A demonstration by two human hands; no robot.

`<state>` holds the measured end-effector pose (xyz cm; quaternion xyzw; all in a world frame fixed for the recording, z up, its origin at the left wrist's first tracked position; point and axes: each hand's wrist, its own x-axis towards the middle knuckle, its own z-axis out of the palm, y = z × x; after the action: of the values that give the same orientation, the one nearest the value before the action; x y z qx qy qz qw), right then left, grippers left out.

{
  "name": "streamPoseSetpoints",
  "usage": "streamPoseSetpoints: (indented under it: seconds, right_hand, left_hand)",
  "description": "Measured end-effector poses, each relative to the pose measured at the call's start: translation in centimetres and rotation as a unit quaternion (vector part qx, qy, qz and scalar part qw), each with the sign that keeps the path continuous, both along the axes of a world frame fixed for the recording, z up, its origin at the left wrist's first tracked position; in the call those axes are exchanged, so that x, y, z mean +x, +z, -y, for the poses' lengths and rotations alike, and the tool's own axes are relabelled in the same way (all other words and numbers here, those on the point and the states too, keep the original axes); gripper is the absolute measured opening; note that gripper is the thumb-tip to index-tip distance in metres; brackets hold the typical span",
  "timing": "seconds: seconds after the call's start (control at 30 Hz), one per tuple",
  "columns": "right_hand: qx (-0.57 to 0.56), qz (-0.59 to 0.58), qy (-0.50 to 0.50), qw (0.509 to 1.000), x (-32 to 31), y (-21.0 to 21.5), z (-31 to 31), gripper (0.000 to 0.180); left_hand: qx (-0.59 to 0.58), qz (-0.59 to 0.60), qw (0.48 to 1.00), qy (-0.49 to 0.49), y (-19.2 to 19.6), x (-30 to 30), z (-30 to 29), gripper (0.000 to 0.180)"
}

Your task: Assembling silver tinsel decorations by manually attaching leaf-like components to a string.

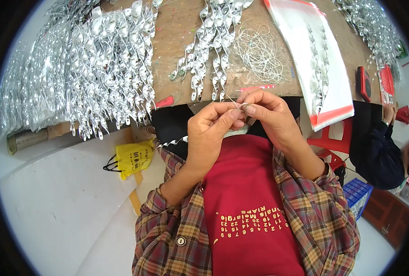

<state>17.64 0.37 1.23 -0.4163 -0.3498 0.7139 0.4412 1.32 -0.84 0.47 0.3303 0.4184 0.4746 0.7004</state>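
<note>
Both hands, left (211, 131) and right (269, 115), pinch a thin thread (242, 106) together, with strung silver spirals (209, 46) piled beyond and loose thread (259, 53) left.

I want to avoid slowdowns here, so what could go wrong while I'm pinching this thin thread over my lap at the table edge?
1. The thread is very fine and pinched only between the fingertips of the left hand and right hand; it could slip and drop into the lap.
2. The loose thread bundle lies tangled, so pulling one strand may snarl it.
3. The big pile of silver spirals overhangs the table edge; a nudge could send some to the floor.
</note>
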Motion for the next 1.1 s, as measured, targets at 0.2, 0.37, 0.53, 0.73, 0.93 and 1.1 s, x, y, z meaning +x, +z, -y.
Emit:
streamPoseSetpoints:
  seconds: [0.2, 0.37, 0.53, 0.73, 0.93, 1.1]
  right_hand:
    - [0.024, 0.05, 0.002, 0.998, 0.1, 0.1, 0.0, 0.007]
    - [0.038, 0.065, 0.029, 0.997, 0.5, 0.2, 0.0, 0.008]
    - [0.053, 0.111, 0.022, 0.992, 0.6, 0.9, -0.6, 0.008]
    - [0.324, 0.371, 0.073, 0.868, 0.5, 1.9, -1.4, 0.011]
    - [0.486, 0.518, 0.032, 0.703, -0.3, 1.9, -0.9, 0.011]
    - [0.453, 0.464, -0.002, 0.761, -0.1, 1.1, -0.5, 0.015]
  left_hand:
    - [-0.03, 0.025, 0.999, -0.013, -0.4, -0.2, -0.1, 0.02]
    - [-0.035, 0.02, 0.999, -0.015, -0.4, -0.3, -0.2, 0.018]
    - [-0.007, -0.027, 0.999, -0.021, -0.3, -0.1, -0.3, 0.012]
    - [0.136, -0.196, 0.971, 0.023, -0.7, 0.2, -0.1, 0.005]
    - [0.209, -0.291, 0.933, 0.027, 0.2, -0.1, -0.3, 0.003]
    - [-0.005, -0.048, 0.998, -0.032, 1.1, -0.5, -0.4, 0.009]
